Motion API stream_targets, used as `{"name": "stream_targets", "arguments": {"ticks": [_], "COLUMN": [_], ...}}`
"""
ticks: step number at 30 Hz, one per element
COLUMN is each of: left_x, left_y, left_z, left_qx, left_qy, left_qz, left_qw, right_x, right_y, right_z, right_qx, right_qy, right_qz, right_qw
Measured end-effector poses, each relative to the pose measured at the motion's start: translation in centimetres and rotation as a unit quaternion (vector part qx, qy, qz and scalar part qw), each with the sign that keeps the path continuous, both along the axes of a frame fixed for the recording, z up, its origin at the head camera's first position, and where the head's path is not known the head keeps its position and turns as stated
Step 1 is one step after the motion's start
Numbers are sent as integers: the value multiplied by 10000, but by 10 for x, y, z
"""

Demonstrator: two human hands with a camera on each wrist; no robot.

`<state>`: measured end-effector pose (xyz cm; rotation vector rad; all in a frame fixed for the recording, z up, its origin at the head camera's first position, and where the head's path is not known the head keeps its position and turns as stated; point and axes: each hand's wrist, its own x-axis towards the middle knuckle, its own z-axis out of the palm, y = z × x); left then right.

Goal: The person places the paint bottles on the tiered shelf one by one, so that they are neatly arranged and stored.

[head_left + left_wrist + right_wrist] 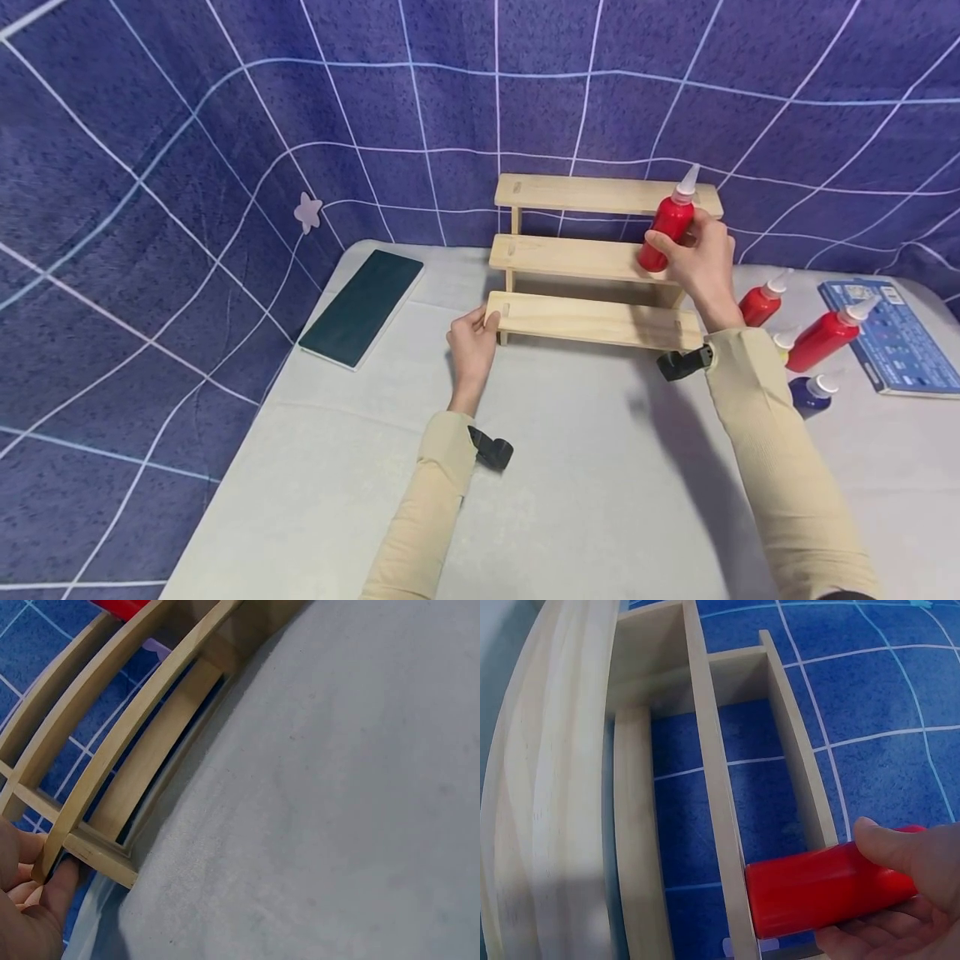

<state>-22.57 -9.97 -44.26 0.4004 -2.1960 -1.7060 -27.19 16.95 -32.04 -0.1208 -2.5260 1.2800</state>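
A three-step wooden rack (585, 320) stands on the white-covered table, in front of a blue gridded curtain. At the left end of its lowest board is my left hand (472, 348), pinching the edge between thumb and fingers; the left wrist view shows this end of the rack (101, 855) too. My right hand (707, 265) grips a red squeeze bottle (670, 223) with a white pointed nozzle, tilted slightly to the right. In the right wrist view the base of the red bottle (817, 894) is right at the middle board's edge, toward the rack's right end.
Right of the rack, partly behind my right sleeve, stand two more red bottles (823, 340) (757, 307), a dark blue bottle (810, 397) and a yellow one. Beyond them lies a blue printed box (900, 337). A flat dark green panel (363, 308) lies at left.
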Motion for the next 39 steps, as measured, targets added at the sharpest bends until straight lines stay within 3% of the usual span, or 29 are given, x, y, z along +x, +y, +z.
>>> {"name": "stream_targets", "arguments": {"ticks": [11,16,23,34,39], "left_x": [0,0,-1,-2,-1], "left_y": [2,3,3,-1,2], "left_z": [-1,-1,-1,0,0], "left_qx": [-49,-81,-13,9,63], "left_qy": [32,70,150,159,118], "left_qz": [-2,-4,9,63,25], "left_qw": [10000,9999,9999,9999,9999], "right_x": [5,12,33,73,92], "right_y": [5,9,12,28,45], "right_z": [4,11,26,45,48], "right_qx": [224,-193,-584,-519,-483], "right_qy": [8,-100,-32,123,-25], "right_qz": [32,169,343,456,241], "right_qw": [9997,9996,9977,9975,9985]}}
